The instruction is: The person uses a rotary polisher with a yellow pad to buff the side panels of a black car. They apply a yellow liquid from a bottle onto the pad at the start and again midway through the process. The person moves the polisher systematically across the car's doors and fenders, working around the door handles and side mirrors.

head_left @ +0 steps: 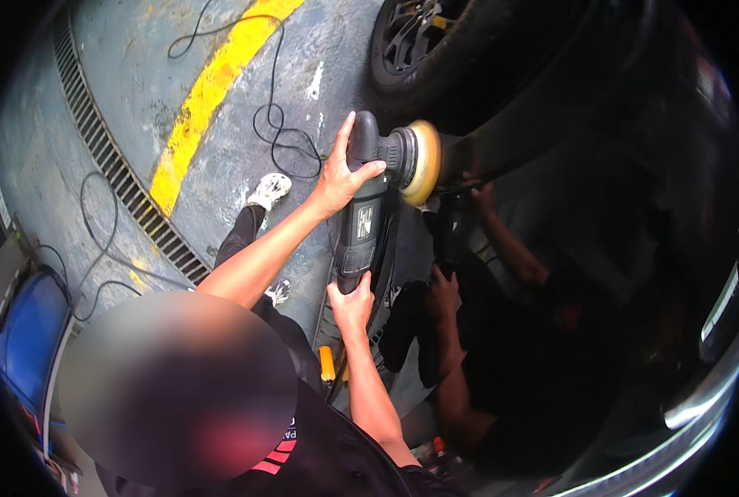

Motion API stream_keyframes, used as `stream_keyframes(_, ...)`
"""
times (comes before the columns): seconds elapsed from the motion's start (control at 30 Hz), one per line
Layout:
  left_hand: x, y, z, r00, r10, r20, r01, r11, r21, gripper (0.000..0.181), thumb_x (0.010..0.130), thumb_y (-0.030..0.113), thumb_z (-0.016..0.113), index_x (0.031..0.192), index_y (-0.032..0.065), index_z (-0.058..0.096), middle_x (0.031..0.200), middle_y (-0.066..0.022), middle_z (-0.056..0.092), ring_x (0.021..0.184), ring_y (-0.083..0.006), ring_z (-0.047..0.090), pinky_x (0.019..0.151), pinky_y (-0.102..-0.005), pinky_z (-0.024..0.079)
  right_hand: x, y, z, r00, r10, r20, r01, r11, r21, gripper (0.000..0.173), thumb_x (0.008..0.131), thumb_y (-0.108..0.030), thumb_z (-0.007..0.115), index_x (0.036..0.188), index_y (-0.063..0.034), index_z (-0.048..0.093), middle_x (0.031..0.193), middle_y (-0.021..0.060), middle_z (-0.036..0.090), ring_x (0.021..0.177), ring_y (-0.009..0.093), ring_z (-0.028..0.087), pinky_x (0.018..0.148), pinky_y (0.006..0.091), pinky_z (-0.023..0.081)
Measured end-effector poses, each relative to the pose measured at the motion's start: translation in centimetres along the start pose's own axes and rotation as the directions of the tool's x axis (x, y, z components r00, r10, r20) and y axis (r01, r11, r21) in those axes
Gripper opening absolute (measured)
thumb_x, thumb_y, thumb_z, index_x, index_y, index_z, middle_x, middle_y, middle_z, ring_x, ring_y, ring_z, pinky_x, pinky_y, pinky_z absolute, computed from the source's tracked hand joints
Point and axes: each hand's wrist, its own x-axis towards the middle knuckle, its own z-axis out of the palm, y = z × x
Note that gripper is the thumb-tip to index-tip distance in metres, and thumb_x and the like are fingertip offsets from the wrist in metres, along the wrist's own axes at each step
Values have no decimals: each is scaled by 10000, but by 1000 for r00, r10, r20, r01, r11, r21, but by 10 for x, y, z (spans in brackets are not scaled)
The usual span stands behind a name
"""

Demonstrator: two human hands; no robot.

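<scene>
My left hand (344,177) grips the head of a black polisher (358,230), its fingers and thumb spread around the housing. Lower down, my right hand (352,301) is closed around the tool's rear end. The polisher's round yellow foam pad (428,163) faces the glossy black car body panel (568,248); whether pad and paint touch cannot be told. Both arms and the tool are mirrored in the dark paint.
A car wheel (416,46) stands above the tool. Black cable (273,118) loops over the grey floor, near a yellow painted stripe (205,99) and a metal drain grate (105,152). A yellow cylindrical object (326,363) lies beside the car; a blue object (31,329) is at far left.
</scene>
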Motion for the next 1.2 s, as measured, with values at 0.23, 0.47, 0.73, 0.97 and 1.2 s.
stream_keyframes(0.23, 26, -137, -27, 972, -225, -63, 234, 945, 230, 1079, 937, 562, 747, 1682, 8, 196, 1691, -266, 327, 1581, -331, 321, 1277, -409, 274, 29, 49, 57, 997, 70, -39, -78, 963, -256, 540, 816, -318, 739, 1213, -18, 530, 872, 317, 724, 858, 544, 699, 767, 620, 545)
stream_keyframes(0.47, 2, -227, -30, 935, -352, 26, 346, 928, 136, 1055, 911, 514, 763, 1669, 21, 219, 1598, -231, 449, 1484, -293, 448, 1219, -388, 356, 17, 89, 87, 974, 220, -46, -224, 930, -290, 550, 829, -314, 777, 1230, -30, 529, 914, 297, 737, 909, 528, 706, 789, 590, 537)
stream_keyframes(0.73, -67, -280, -23, 918, -376, 130, 369, 926, 78, 1043, 927, 476, 769, 1665, 11, 197, 1568, -219, 466, 1446, -287, 468, 1209, -390, 363, -38, 150, 103, 955, 285, -80, -296, 906, -302, 566, 849, -355, 805, 1228, -45, 522, 944, 312, 732, 928, 541, 697, 801, 603, 525)
stream_keyframes(0.97, -162, -346, -18, 921, -363, 140, 326, 917, 231, 1062, 920, 440, 781, 1668, -13, 176, 1601, -261, 435, 1501, -303, 418, 1243, -388, 328, -106, 226, 126, 914, 400, -76, -403, 862, -308, 598, 839, -352, 823, 1245, -29, 527, 970, 313, 738, 949, 530, 709, 807, 582, 541)
stream_keyframes(1.2, -278, -375, -17, 924, -358, 138, 323, 920, 221, 1086, 887, 464, 796, 1652, -28, 202, 1503, -298, 539, 1388, -324, 558, 1177, -392, 419, -196, 337, 148, 961, 261, -94, -275, 942, -193, 612, 843, -338, 819, 1243, 31, 538, 880, 312, 725, 903, 535, 699, 783, 580, 525)
